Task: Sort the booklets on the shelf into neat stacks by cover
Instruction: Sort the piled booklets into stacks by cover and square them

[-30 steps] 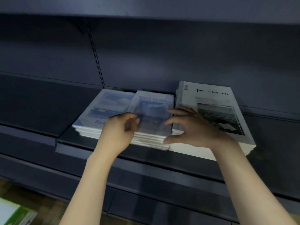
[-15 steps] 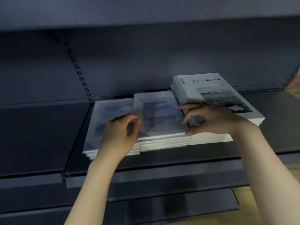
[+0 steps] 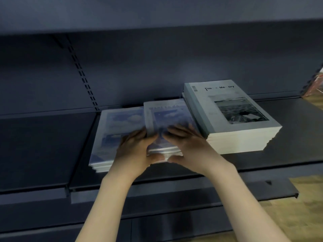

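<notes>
Three stacks of booklets lie side by side on the dark shelf (image 3: 52,145). The left stack (image 3: 118,123) has a blue sky cover. A middle stack (image 3: 166,114), also blue with clouds, overlaps it. At the right stands a taller stack of grey booklets (image 3: 232,112) with a black-and-white photo on top. My left hand (image 3: 136,151) and my right hand (image 3: 190,145) both grip the near end of the middle stack, fingers on top and thumbs at the front edge.
The shelf's back panel has a slotted upright (image 3: 82,75) left of the stacks. Another shelf board (image 3: 157,13) hangs overhead. A lower shelf lip (image 3: 192,194) juts out below. Wooden floor (image 3: 305,206) shows at the right.
My right hand slid left from the grey stack's edge onto the middle stack. My left hand moved right to its front edge. The hands now sit close together. The view shifted closer.
</notes>
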### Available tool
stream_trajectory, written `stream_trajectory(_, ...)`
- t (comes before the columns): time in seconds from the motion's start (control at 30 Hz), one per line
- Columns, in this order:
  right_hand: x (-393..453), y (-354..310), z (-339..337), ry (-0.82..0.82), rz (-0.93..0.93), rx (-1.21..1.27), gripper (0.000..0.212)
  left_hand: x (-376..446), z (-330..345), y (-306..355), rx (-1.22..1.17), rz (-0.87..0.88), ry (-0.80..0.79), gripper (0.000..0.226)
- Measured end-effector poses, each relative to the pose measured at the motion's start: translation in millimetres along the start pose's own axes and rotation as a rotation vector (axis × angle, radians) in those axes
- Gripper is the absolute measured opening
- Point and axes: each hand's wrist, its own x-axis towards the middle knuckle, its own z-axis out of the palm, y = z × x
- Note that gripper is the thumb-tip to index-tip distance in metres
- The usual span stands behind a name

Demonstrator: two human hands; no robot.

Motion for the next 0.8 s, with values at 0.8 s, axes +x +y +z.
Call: stream_trajectory(0.8,-0.6,4.8,4.0,0.098,0.027,0.152,0.051,-0.8,-0.6,15.2,0.136,-0.031,-0.002,0.064)
